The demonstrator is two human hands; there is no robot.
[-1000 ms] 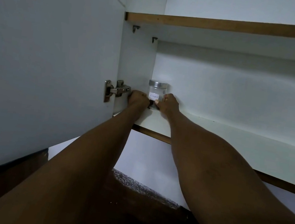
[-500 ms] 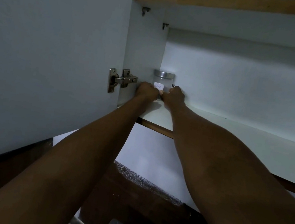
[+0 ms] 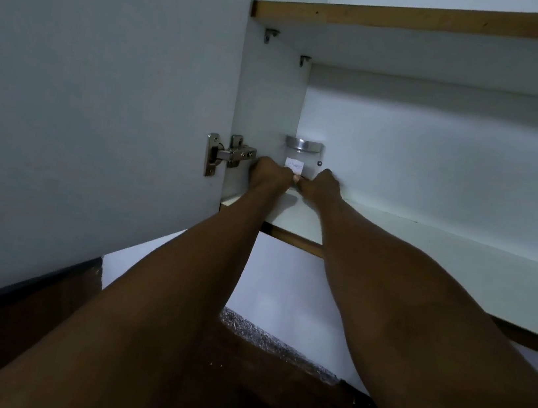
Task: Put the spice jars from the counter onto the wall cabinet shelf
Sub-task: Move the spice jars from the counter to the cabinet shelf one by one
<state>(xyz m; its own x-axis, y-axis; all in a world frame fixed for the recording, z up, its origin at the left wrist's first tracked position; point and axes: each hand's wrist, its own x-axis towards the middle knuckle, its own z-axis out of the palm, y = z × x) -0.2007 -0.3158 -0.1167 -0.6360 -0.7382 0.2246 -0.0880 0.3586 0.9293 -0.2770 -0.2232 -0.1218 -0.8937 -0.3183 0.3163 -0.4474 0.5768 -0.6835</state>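
Two bare forearms reach up and away from the camera into an open wall cabinet. The left hand (image 3: 270,174) and the right hand (image 3: 322,185) meet at the far end of the reach, knuckles toward the viewer, fingers curled round the lower part of a small spice jar (image 3: 302,156). The hands sit on either side of the jar, almost touching each other in front of it, and they hide its base, so whether it rests on the shelf cannot be told.

The jar stands upright between and just above the hands. It is clear, with a silver metal lid and a small white label facing forward; the writing is too small to read. It sits in the back left corner of the white cabinet shelf (image 3: 460,261), close to the side wall.

Just left of the left hand is a metal door hinge (image 3: 229,156), fixed to the open cabinet door (image 3: 95,103). Another shelf (image 3: 424,21) runs above.
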